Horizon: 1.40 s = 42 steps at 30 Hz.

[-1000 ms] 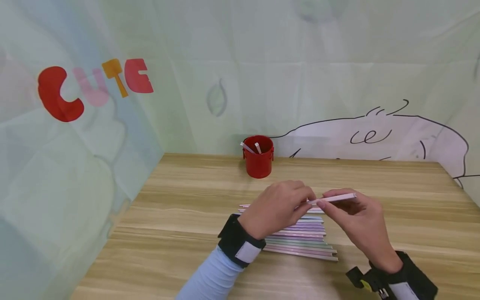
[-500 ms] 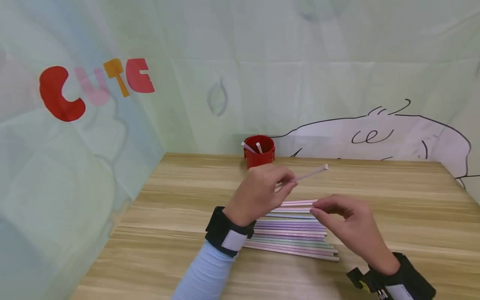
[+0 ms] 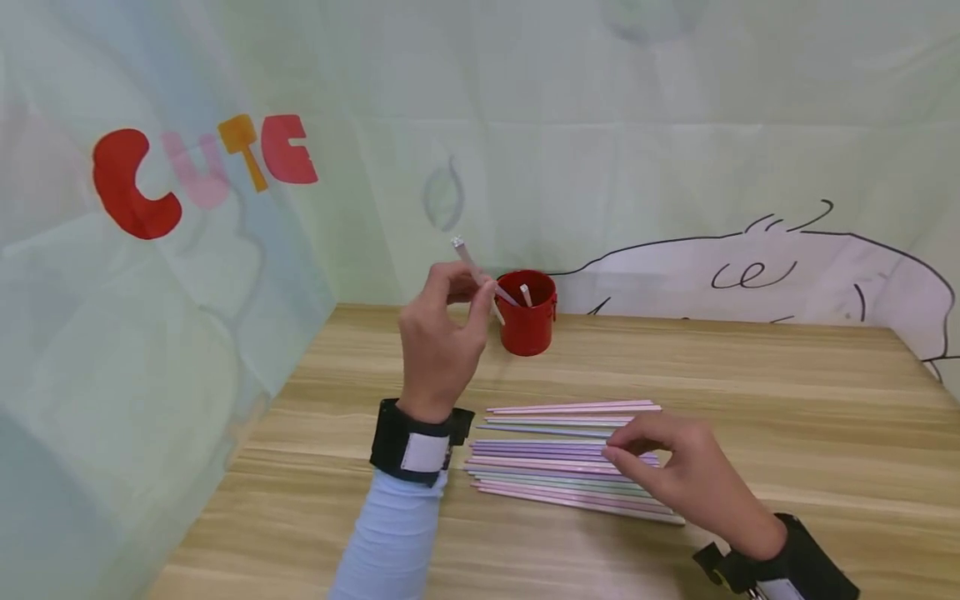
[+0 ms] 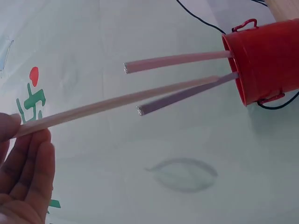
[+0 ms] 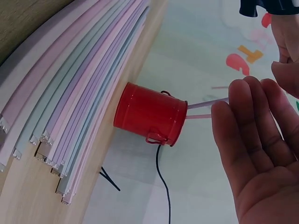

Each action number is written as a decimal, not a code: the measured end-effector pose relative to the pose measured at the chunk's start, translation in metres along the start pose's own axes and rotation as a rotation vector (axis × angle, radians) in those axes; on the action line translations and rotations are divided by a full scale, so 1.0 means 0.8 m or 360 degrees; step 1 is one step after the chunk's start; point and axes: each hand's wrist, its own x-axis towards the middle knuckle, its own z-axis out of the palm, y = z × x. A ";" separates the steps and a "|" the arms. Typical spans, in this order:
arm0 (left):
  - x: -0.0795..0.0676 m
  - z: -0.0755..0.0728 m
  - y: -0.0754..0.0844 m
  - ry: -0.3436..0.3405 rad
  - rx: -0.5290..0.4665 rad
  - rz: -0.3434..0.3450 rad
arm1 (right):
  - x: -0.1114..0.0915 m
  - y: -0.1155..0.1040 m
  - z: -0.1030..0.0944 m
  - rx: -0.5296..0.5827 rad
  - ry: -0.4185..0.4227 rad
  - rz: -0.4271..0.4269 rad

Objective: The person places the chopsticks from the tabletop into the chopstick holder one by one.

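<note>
My left hand (image 3: 442,342) pinches a thin pale pink stick (image 4: 107,103) between thumb and fingers, just left of the red bucket (image 3: 527,329). One end of it points up with a crinkled silvery tip; the other reaches toward the bucket's mouth. A purple stick (image 4: 187,93) and a pink stick (image 4: 177,60) lean out of the bucket. My right hand (image 3: 675,475) hovers over the right ends of a row of pastel sticks (image 3: 555,454), holding nothing, thumb and index loosely bent toward each other. Its other fingers look relaxed in the right wrist view.
The row of pink, blue, purple and green sticks lies on a wood-grain table (image 3: 300,500). Behind stands a pale printed cloth backdrop (image 3: 637,150). The bucket has small side handles and sits near the table's back edge.
My left hand has taken the stick from beside the right hand, carried it left and back to the bucket, and turned it upright-leaning. The right hand has let go and lowered slightly.
</note>
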 end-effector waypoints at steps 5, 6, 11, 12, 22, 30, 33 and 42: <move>0.000 0.001 -0.007 0.0076 0.0000 -0.0040 | -0.002 0.003 0.002 0.0008 -0.0010 -0.0028; 0.000 0.002 -0.009 0.0083 0.0007 -0.0057 | -0.002 0.003 0.002 0.0009 -0.0012 -0.0033; -0.006 0.008 -0.020 0.0074 0.0051 -0.0173 | -0.002 0.002 0.003 0.0012 -0.0037 -0.0029; -0.008 0.009 -0.022 0.0065 0.0055 -0.0197 | -0.002 0.002 0.003 0.0008 -0.0045 -0.0025; -0.024 0.030 -0.045 -0.0076 0.0026 -0.0316 | -0.002 0.003 0.007 -0.0037 -0.0096 -0.0020; -0.031 0.046 -0.052 -0.0198 0.0171 -0.0287 | -0.002 0.004 0.009 -0.0010 -0.0146 0.0017; -0.033 0.048 -0.052 -0.0285 0.0263 -0.0366 | -0.002 0.005 0.010 0.0012 -0.0161 0.0004; -0.023 0.041 -0.038 -0.0274 0.0293 -0.0421 | -0.001 0.009 0.009 -0.0019 -0.0222 -0.0009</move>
